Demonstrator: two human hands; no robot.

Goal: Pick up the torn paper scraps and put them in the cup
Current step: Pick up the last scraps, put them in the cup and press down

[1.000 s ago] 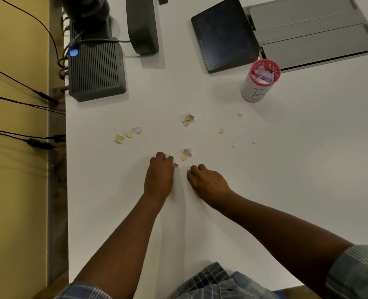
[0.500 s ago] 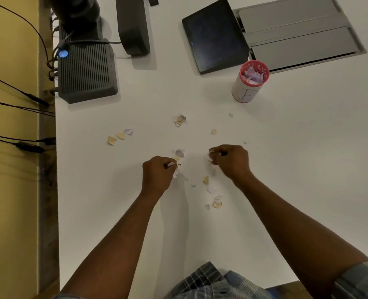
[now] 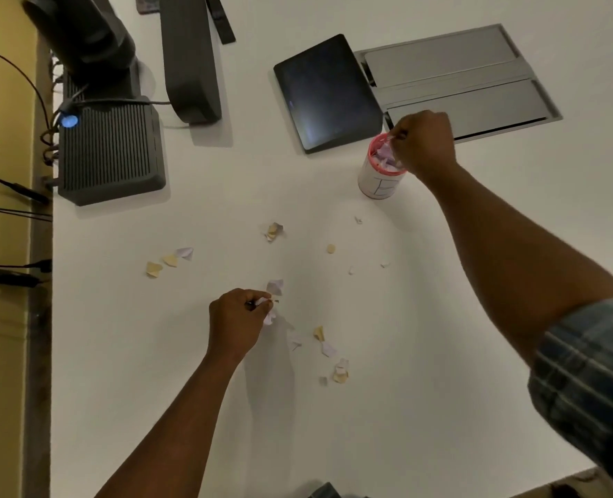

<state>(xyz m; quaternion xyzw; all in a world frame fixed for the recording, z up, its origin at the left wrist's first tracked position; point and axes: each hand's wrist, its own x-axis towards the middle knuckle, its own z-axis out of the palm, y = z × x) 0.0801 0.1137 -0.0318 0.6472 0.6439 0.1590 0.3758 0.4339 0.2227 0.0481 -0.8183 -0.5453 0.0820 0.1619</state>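
Head view, white table (image 3: 387, 407). Right hand (image 3: 425, 143) is over the cup (image 3: 378, 181), at its right rim; fingers curled and bunched at the rim, fingertips pointing toward the cup mouth. A pale sliver shows at the fingertips, but I cannot tell whether the hand pinches a scrap or merely touches those in the cup. Cup stands upright, white wall with line markings, pink rim, lilac and white scraps (image 3: 384, 154) visible inside. It sits just in front of the tablet (image 3: 328, 93) and near the grey recessed panel (image 3: 456, 82). Left hand (image 3: 238, 319) is low at table centre, fingers curled, thumb and fingers pinching a bunch of white scraps (image 3: 267, 310) that sticks out on its right side. Loose scraps lie on the table: lilac piece (image 3: 275, 286) just beyond the left hand; three in a row (image 3: 170, 261) to the left, two yellow and one lilac; a yellow-white clump (image 3: 273, 231) at centre; a small yellow bit (image 3: 330, 248); tiny white bits (image 3: 358, 219) nearer the cup; a yellow and lilac cluster (image 3: 328, 348) to the right of the left hand. Ribbed dark box (image 3: 111, 152) with a blue light (image 3: 69, 121) stands at the left edge, cables (image 3: 10, 188) trailing off it.
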